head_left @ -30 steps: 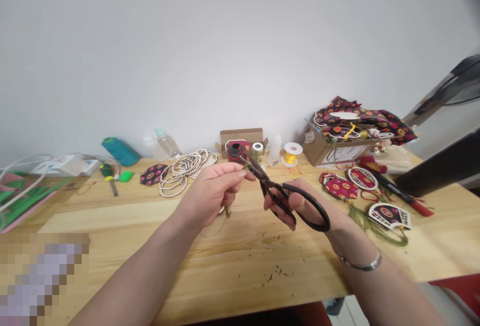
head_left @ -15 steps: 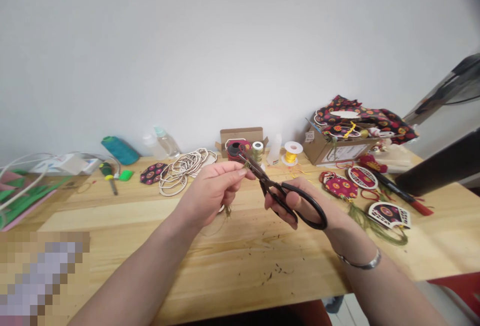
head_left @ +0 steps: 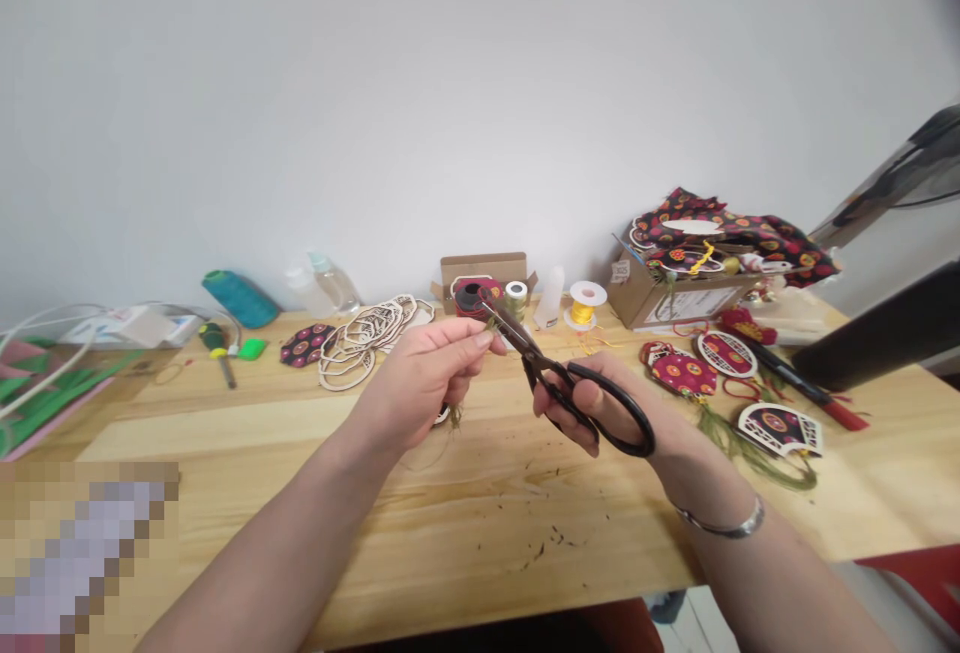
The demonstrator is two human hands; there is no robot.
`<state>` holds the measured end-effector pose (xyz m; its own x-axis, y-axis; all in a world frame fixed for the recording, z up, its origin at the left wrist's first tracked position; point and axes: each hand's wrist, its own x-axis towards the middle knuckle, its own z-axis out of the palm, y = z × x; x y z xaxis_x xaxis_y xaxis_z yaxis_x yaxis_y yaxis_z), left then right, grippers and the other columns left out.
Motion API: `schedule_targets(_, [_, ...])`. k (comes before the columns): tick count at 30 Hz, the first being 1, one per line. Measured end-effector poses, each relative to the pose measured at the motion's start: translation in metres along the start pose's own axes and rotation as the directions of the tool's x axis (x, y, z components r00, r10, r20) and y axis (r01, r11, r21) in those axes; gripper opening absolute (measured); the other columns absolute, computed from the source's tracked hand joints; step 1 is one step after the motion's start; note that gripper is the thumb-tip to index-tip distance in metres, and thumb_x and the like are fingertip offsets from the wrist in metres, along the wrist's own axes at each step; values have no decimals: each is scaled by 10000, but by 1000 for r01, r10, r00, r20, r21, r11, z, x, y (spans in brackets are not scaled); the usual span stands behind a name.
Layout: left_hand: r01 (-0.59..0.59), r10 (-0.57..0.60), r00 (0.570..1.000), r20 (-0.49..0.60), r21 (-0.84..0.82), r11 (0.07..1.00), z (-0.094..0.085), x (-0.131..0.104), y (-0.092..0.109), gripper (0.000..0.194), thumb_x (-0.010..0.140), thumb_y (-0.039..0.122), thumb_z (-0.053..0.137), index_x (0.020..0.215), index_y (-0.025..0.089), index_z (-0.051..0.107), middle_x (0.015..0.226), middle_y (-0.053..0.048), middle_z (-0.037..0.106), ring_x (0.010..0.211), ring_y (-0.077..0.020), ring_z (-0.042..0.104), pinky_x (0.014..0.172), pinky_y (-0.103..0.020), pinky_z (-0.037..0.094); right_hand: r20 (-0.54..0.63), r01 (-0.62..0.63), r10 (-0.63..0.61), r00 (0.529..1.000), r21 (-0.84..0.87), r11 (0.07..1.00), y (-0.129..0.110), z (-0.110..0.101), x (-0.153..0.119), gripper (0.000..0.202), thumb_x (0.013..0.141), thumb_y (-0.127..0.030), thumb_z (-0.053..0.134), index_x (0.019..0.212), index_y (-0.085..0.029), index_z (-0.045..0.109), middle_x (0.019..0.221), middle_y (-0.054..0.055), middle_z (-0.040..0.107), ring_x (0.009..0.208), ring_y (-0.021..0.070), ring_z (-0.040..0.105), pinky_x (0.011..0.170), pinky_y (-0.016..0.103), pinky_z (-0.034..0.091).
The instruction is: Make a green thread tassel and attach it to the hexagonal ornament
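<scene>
My left hand pinches a bundle of thin olive-green thread; part of it hangs below the fingers and a short end shows at the fingertips. Part of a small white-edged piece shows behind this hand. My right hand is wrapped round the black handles of a pair of scissors. The dark blades point up and left, right beside my left fingertips at the thread's end, and look nearly closed. Both hands are held above the wooden table.
Behind my hands are wooden cutout frames, thread spools and a yellow spool. A teal cone and screwdriver lie left. At right are a cardboard box with patterned fabric, finished ornaments and a black cylinder.
The scissor blades have drawn closer together beside my left fingertips, and my right hand has shifted very slightly. My left hand keeps its pinch in nearly the same place.
</scene>
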<state>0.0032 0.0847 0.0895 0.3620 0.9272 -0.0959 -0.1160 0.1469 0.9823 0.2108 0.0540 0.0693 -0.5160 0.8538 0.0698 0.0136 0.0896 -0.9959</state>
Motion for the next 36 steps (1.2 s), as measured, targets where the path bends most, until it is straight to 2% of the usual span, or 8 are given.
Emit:
schedule_targets(11, [-79,89,994,-65,153,985,-8,1,3,176,802,335,628,782,166,675,596,36,460,432,-48,284,412,-205,177,31,39,-43,999,134,990,7,-3,3,612,745,-738,485,794,-136,580,501,-57,405,392,66,342,377,218,268])
schedule_targets(18, [-173,146,983,110,298,939,-7,3,3,218,817,353,620,729,169,697,1068,-103,617,608,-103,465,425,-205,267,120,1,-36,992,282,959,14,1,7,632,735,-751,481,767,-127,575,518,-72,378,355,44,339,324,186,269])
schedule_targets(23, [-90,51,988,148,272,958,-9,6,-5,225,833,392,596,802,192,696,573,23,502,431,-69,290,414,-212,222,217,-79,-1,976,362,929,23,0,11,698,671,-799,486,774,-115,581,521,-76,390,342,37,330,306,180,299])
schedule_targets(27, [-58,42,997,64,276,959,-13,7,-7,249,829,407,595,806,178,691,488,55,372,436,-75,265,432,-220,185,183,-8,-63,981,364,932,27,-11,12,782,608,-868,428,785,-122,583,521,-75,394,331,37,309,289,184,266])
schedule_targets(30, [-79,81,997,2,240,968,-14,8,-3,229,814,368,609,768,158,688,499,48,396,447,-70,268,446,-223,167,32,67,-74,997,177,982,26,-27,12,733,661,-840,430,805,-136,579,508,-74,391,339,51,314,311,197,273])
schedule_targets(32, [-92,102,994,-36,218,972,-14,9,0,213,804,342,612,750,150,687,477,51,387,448,-70,277,451,-220,177,-74,-17,5,997,-163,986,25,-36,12,603,734,-733,495,770,-140,591,487,-64,400,367,65,348,353,203,276])
schedule_targets(34, [-95,110,992,-62,203,974,-13,9,2,206,801,332,610,741,150,686,445,61,360,441,-72,277,451,-218,191,-167,-192,115,979,-583,790,25,-41,13,472,756,-605,568,653,-145,595,470,-33,437,406,85,401,396,215,265])
schedule_targets(36, [-91,105,992,-68,187,978,-13,9,3,209,801,334,607,744,150,688,432,69,337,436,-71,270,447,-216,196,-249,-300,174,953,-854,426,28,-40,15,391,748,-492,601,570,-144,599,507,33,535,468,125,490,436,238,277])
